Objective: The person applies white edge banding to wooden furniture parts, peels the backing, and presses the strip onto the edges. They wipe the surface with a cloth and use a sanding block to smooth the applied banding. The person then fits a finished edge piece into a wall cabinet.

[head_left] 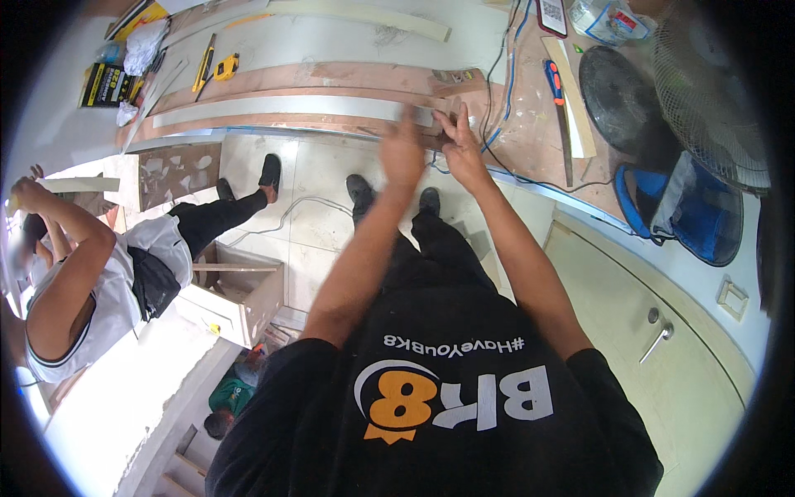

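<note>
A long, narrow white strip (290, 106) lies along the front edge of the workbench. Over its right end is my left hand (403, 157), smeared by motion, so its fingers and anything in them cannot be made out. My right hand (465, 153) is just beside it, at the bench edge, open with the fingers spread apart. Between the two hands a small dark patch shows by the strip's end; its kind is unclear. Behind the strip lie a yellow tape measure (225, 68) and a yellow utility knife (204, 63).
On the right are a file (566, 137), a phone (552, 16), a fan (716, 91), a blue bag (704, 219) and cables (501, 132). A cabinet (613, 290) stands below. At left, a co-worker (108, 265) holds a pale strip (79, 185); another person (236, 393) is lower down, near a drawer (228, 311).
</note>
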Demonstrator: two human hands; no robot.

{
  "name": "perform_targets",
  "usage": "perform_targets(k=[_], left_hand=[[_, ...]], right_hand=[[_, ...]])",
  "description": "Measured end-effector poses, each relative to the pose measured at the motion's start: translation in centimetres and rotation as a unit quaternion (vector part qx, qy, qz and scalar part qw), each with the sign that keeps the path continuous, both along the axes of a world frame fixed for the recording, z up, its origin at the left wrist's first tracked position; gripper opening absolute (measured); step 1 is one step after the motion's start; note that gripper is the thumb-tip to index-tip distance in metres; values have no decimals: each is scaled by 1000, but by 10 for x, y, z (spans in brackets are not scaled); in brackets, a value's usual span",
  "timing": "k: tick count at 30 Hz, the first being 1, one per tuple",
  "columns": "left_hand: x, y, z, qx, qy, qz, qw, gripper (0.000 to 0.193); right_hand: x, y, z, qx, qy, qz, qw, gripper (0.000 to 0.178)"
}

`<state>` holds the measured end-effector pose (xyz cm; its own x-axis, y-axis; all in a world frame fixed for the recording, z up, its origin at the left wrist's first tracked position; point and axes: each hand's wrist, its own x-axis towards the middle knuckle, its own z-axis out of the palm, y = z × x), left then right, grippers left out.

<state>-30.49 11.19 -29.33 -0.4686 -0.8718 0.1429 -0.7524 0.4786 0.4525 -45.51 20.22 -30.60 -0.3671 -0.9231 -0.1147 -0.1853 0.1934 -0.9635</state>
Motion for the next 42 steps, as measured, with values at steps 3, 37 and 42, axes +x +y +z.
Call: perform_targets(k=[3, 37, 42], left_hand=[[-20, 25, 1, 30, 9, 11, 999, 70], [152, -233, 174, 127, -55, -341, 930, 27], [84, -264, 336, 337, 3, -423, 841, 28]], right_hand=[[-7, -3, 2, 92, -71, -11, 993, 103], [-54, -54, 228, 59, 217, 0, 974, 18], [-74, -74, 319, -246, -108, -226, 936, 31]])
